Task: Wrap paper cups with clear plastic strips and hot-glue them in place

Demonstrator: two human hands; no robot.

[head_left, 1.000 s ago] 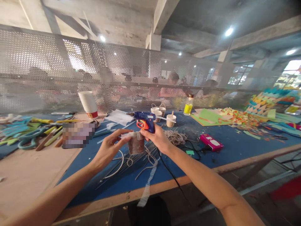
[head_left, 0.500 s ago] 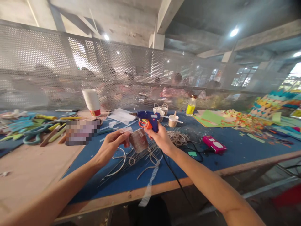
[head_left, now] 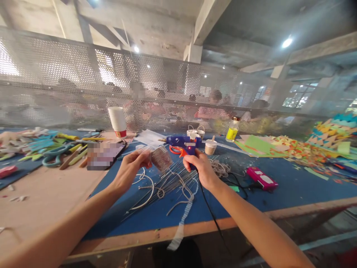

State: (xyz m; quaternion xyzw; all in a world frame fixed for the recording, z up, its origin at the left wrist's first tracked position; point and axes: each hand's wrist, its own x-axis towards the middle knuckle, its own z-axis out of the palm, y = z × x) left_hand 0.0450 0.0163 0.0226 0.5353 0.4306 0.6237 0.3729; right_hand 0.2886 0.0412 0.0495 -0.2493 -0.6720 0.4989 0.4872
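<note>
My left hand (head_left: 131, 169) is closed on a small clear plastic cup (head_left: 160, 158) wrapped in brown twine, tipped on its side with its mouth toward my fingers. My right hand (head_left: 199, 167) grips the handle of a blue hot glue gun (head_left: 182, 143) with an orange trigger, its nozzle pointing left just above and beside the cup. The gun's black cord (head_left: 209, 208) runs down over the table edge. Under my hands lie thin metal wires (head_left: 170, 180) and loose bits of cord on the blue mat (head_left: 251, 201).
A coil of twine (head_left: 221, 168) and a pink box (head_left: 262, 178) lie right of my hands. Small white cups (head_left: 209, 147), a yellow bottle (head_left: 232, 131) and a paper cup stack (head_left: 117, 121) stand farther back. Coloured paper scraps cover both sides. People sit behind a perforated metal screen (head_left: 55, 85).
The cup has tipped from upright onto its side in my left hand. The glue gun has shifted slightly right and its nozzle now sits close to the cup. The view has shifted a little.
</note>
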